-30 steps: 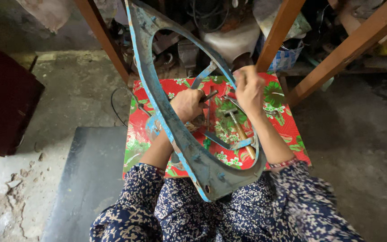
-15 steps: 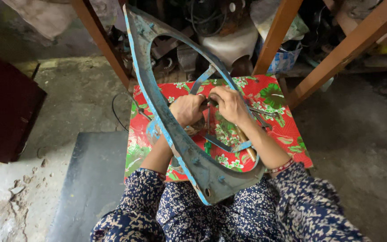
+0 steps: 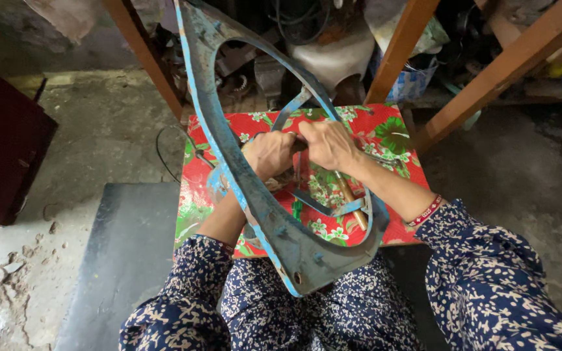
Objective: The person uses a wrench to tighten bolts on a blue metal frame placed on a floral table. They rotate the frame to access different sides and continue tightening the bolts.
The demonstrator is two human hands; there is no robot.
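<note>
Treat the large curved frame of worn blue-painted sheet metal (image 3: 294, 250) as stiff and fairly heavy for its bulk — it looks rigid enough to keep its shape when you tilt it, yet its thin edges appear rough and chipped, so they could bite into bare skin. Take it by the broad flat bands rather than the narrow inner strips, and keep its lower tip braced against your lap, where it rests now while the upper arm rises away toward the clutter behind. The paint is scuffed down to dull grey in patches, with brighter blue along the rims, and small holes show near the pointed lower end. The frame loops around an open middle, and both your arms work inside that opening.

Your left hand (image 3: 269, 155) is curled closed around something small at the frame's inner edge; what it clamps I cannot tell. Your right hand (image 3: 330, 144) is folded shut just beside it, touching it, fingers bent down over the same spot. A brass-coloured slender tool (image 3: 349, 198) lies beneath on the small table covered in red floral oilcloth (image 3: 398, 130) — apart from both hands
</note>
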